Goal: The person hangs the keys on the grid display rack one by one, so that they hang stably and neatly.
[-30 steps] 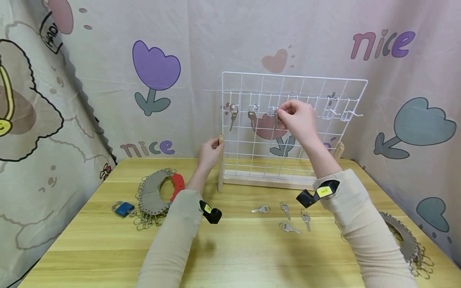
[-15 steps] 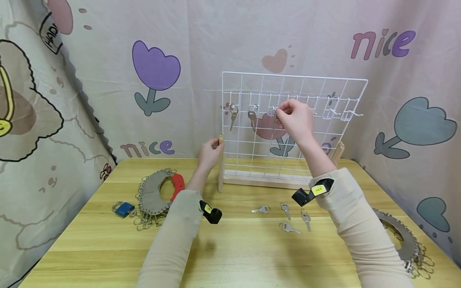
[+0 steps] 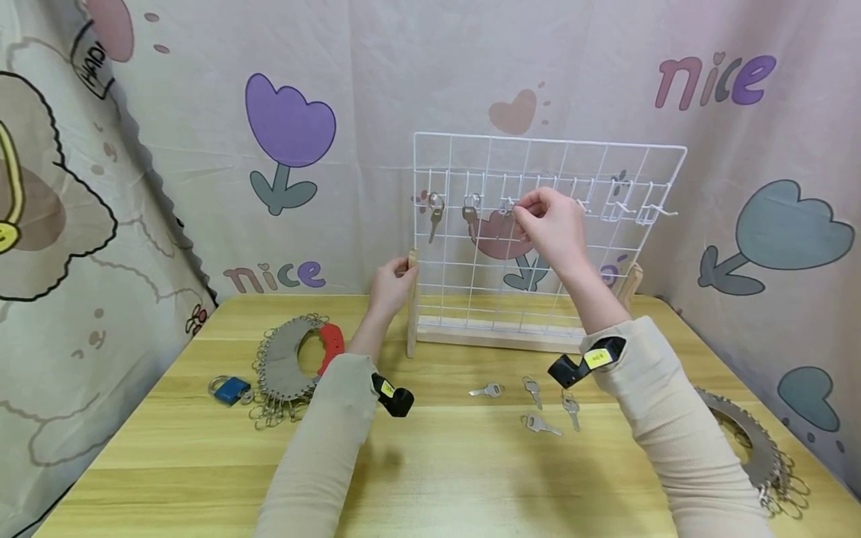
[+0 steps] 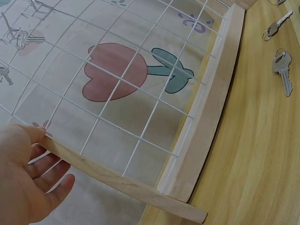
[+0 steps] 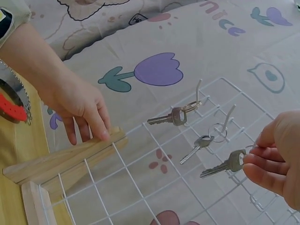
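Right hand [image 3: 553,228] slightly leftward, key [image 5: 232,162] pinched beside hung keys [image 5: 178,116], left hand [image 3: 392,288] round post [image 3: 412,310]

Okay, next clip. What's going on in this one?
A person's right hand pinches a key by its head end, up at a hook on a white wire rack. The left hand grips the rack's wooden upright. Two other keys hang on the rack, and four more keys lie on the table. Whether the pinched one is hooked on yet is hard to tell.
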A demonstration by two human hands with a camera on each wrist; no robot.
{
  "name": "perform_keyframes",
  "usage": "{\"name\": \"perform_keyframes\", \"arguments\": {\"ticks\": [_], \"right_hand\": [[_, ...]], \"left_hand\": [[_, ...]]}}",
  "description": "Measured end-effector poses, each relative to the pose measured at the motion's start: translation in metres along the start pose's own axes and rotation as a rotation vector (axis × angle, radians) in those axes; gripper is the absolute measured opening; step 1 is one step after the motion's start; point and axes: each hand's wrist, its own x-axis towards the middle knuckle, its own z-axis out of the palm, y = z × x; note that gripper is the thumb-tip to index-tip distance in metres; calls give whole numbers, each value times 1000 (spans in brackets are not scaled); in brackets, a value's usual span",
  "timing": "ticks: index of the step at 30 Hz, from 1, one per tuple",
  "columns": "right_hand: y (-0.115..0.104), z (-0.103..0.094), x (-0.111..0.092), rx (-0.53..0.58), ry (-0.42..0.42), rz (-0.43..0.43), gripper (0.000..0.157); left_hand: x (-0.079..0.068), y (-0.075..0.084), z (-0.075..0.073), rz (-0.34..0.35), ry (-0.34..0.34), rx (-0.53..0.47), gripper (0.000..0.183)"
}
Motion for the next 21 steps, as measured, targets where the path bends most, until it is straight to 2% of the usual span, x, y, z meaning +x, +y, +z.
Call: {"name": "perform_keyframes", "arguments": {"ticks": [10,21], "right_hand": [[13,-3,-14,36,-89,-16,9],[50,-1,-54,35,-201,52,11]], "left_hand": [[0,-1,0,12,0,-12,37],[0,1,0,1,-3,5,38]]}}
